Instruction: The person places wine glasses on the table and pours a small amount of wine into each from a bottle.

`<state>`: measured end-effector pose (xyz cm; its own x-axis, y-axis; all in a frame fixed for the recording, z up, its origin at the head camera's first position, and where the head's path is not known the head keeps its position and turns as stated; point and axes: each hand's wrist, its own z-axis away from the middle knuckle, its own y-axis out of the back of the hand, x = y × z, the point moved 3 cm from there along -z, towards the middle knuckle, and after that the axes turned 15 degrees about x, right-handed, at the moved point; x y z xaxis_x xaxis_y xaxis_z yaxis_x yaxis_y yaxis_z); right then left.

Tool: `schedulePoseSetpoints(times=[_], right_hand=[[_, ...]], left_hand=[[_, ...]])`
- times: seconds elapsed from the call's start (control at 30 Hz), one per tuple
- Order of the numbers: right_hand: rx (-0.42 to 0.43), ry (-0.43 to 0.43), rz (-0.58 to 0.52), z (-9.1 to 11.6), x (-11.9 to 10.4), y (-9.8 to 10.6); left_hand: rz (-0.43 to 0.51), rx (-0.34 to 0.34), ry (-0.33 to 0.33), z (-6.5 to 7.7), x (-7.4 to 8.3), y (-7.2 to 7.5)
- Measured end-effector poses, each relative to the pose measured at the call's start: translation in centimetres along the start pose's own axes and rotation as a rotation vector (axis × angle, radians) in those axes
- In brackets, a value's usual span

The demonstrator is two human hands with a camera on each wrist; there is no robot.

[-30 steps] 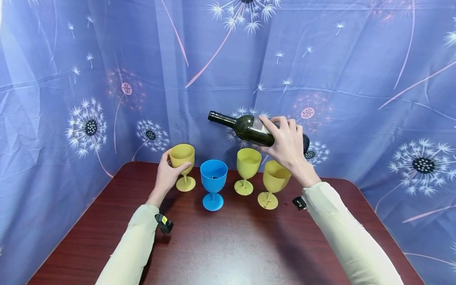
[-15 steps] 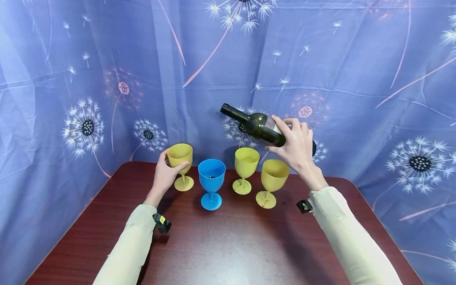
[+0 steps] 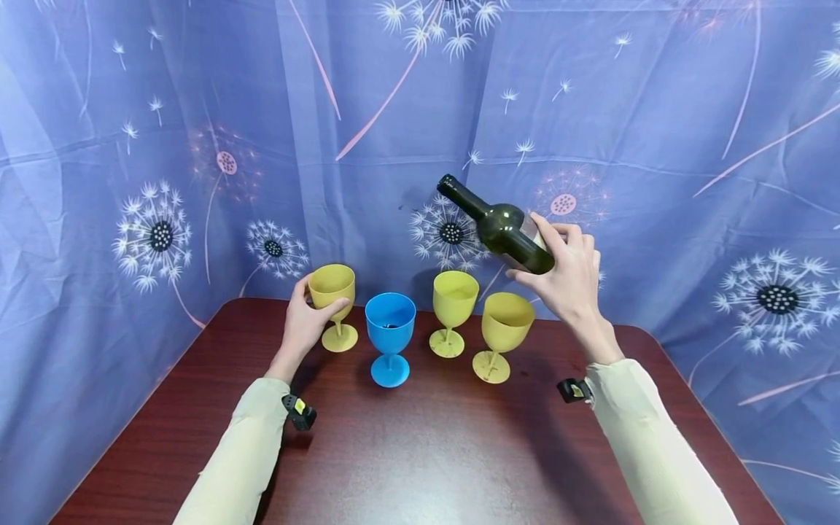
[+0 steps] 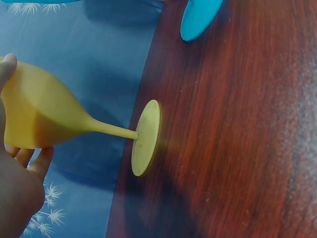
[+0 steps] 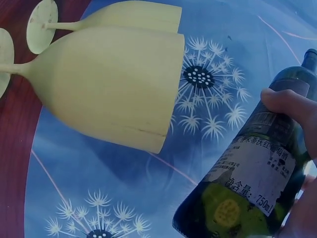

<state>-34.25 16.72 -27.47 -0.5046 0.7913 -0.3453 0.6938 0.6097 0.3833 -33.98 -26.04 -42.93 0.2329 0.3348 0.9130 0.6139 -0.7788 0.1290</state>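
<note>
On a dark red wooden table backed by a blue dandelion-print curtain, the left hand grips the leftmost yellow goblet while the right hand grasps a tilted green bottle above three more goblets.

Three yellow goblets; one blue goblet; one bottle.
</note>
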Motion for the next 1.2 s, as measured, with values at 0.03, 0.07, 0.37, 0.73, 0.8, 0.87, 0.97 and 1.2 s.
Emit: schedulePoseSetpoints(times=[0.03, 0.07, 0.37, 0.73, 0.8, 0.87, 0.97, 1.2], right_hand=[[0.004, -0.009, -0.006, 0.0, 0.1, 0.1], [0.006, -0.02, -0.014, 0.1, 0.2, 0.3], [0.029, -0.077, -0.046, 0.7, 1.2, 1.2], [0.06, -0.162, -0.067, 1.4, 3.1, 2.4], [0.06, -0.186, -0.067, 1.6, 3.5, 2.7], [0.054, -0.213, -0.061, 1.8, 4.0, 2.9], [0.05, -0.241, -0.058, 2.1, 4.6, 3.2], [0.061, -0.272, -0.07, 2.8, 6.1, 3.8]], left_hand=[[0.0, 0.0, -0.001, 0.0, 0.0, 0.0], [0.0, 0.0, 0.0, 0.0, 0.0, 0.0], [0.005, 0.0, 0.008, 0.0, 0.1, 0.1], [0.005, -0.001, 0.004, 0.0, 0.1, 0.1], [0.003, -0.001, 0.001, 0.0, 0.1, 0.1], [0.005, -0.002, 0.001, 0.0, 0.1, 0.1], [0.002, -0.005, 0.006, 0.0, 0.1, 0.0], [0.002, -0.004, 0.016, -0.1, 0.0, 0.0]])
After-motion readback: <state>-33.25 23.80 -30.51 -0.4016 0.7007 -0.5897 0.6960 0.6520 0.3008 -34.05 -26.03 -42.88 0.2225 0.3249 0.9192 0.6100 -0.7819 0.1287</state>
